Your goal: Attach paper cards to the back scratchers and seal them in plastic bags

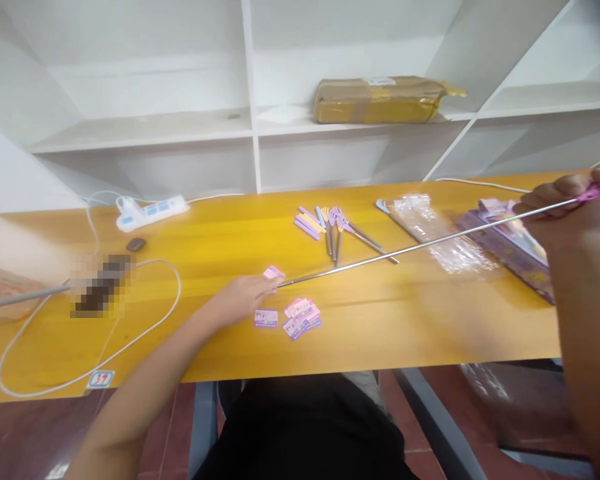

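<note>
A telescopic back scratcher (380, 259) is drawn out long, its thin metal rod slanting over the table. At its lower tip my left hand (247, 297) is closed on the rod. My right hand (555, 200) is raised at the right, its fingers wrapped round the pink end. Beside my left fingers lies a small pink card (274, 272). Nearer me are a single card (266, 318) and a loose pile of pink and purple cards (303, 317). Several shorter back scratchers (336, 230) with claw-shaped heads lie beyond the rod, next to purple and yellow tubes (310, 222).
A blue-headed back scratcher (383, 207) lies by clear plastic bags (445, 233). Purple printed packaging (505, 247) is under my right arm. At the left are a power strip (153, 212), a dark oval object (136, 245) and a looped white cable (179, 287). A taped parcel (380, 100) sits on the shelf.
</note>
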`<control>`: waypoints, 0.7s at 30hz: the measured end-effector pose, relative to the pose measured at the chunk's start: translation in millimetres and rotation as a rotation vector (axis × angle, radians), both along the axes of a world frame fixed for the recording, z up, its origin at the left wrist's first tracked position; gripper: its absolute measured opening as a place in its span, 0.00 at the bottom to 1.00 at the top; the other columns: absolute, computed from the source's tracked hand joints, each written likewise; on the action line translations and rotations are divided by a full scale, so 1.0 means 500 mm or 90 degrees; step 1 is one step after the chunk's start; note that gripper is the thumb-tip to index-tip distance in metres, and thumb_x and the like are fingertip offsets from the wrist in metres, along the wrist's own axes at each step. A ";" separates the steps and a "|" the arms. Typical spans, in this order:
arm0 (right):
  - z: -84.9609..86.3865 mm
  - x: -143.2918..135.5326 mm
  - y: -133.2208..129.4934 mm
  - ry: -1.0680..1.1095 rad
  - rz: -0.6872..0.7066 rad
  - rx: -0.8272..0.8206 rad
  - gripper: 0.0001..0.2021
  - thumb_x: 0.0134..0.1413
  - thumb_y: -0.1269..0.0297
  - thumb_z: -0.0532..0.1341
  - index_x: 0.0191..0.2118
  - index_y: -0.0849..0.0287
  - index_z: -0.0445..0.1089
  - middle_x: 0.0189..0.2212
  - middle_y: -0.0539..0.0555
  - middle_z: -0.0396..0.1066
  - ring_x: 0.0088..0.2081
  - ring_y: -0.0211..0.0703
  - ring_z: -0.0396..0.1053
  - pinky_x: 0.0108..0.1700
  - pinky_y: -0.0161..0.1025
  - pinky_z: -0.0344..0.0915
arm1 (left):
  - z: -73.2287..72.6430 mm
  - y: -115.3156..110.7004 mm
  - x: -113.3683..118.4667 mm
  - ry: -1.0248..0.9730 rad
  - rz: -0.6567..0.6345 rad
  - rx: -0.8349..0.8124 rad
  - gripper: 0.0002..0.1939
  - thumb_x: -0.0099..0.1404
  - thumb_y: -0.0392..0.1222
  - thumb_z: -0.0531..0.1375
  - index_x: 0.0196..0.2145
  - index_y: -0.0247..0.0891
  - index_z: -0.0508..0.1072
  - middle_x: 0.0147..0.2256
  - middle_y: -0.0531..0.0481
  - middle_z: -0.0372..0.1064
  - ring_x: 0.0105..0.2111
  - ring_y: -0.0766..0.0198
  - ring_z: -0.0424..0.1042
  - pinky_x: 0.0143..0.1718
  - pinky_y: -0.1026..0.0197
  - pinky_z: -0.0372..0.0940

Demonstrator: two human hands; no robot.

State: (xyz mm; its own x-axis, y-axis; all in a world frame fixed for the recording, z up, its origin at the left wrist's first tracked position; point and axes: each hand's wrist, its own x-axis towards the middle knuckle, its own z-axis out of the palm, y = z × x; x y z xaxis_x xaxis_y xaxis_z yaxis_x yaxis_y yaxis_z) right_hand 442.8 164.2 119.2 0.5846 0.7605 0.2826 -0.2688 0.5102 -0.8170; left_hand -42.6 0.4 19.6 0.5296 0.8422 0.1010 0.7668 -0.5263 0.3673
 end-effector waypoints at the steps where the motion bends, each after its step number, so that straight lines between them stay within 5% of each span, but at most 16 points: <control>1: 0.005 -0.001 -0.008 0.028 -0.018 -0.013 0.32 0.72 0.55 0.53 0.14 0.58 0.53 0.17 0.56 0.62 0.21 0.31 0.58 0.29 0.43 0.47 | -0.003 -0.001 0.006 -0.001 -0.008 0.003 0.22 0.81 0.44 0.49 0.67 0.45 0.70 0.61 0.47 0.75 0.58 0.54 0.77 0.60 0.54 0.70; 5: 0.011 0.006 -0.006 0.165 -0.041 -0.091 0.32 0.73 0.51 0.54 0.16 0.59 0.58 0.21 0.56 0.63 0.22 0.33 0.58 0.28 0.42 0.46 | -0.010 -0.006 0.017 0.000 0.020 0.003 0.19 0.81 0.45 0.50 0.62 0.42 0.73 0.58 0.44 0.78 0.54 0.52 0.79 0.55 0.53 0.70; 12: 0.027 0.081 0.044 0.379 0.176 -0.150 0.26 0.71 0.50 0.54 0.22 0.58 0.62 0.19 0.48 0.47 0.21 0.35 0.48 0.26 0.36 0.40 | -0.009 -0.007 0.016 0.055 0.072 -0.025 0.17 0.81 0.48 0.50 0.42 0.39 0.75 0.37 0.46 0.77 0.38 0.55 0.77 0.41 0.58 0.67; 17: 0.009 0.083 0.049 0.309 0.282 -0.103 0.21 0.70 0.59 0.50 0.23 0.58 0.56 0.19 0.47 0.47 0.20 0.34 0.44 0.25 0.35 0.41 | -0.019 -0.015 0.023 0.026 0.063 -0.005 0.17 0.81 0.48 0.50 0.43 0.39 0.76 0.37 0.47 0.78 0.38 0.56 0.78 0.41 0.58 0.67; 21: -0.021 0.053 0.059 0.354 0.288 -0.067 0.20 0.71 0.63 0.50 0.25 0.59 0.63 0.18 0.48 0.51 0.19 0.32 0.48 0.24 0.35 0.46 | -0.025 -0.020 0.016 0.010 0.075 0.057 0.18 0.81 0.48 0.50 0.46 0.38 0.77 0.41 0.44 0.80 0.41 0.54 0.80 0.43 0.57 0.70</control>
State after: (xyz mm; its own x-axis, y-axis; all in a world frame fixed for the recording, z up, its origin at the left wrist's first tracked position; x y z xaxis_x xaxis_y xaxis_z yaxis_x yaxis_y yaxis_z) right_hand 469.4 194.0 108.8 0.2422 0.9687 -0.0537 -0.8250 0.1765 -0.5369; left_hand -34.8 -9.7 7.2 0.4298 0.8866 0.1709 0.8305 -0.4625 0.3105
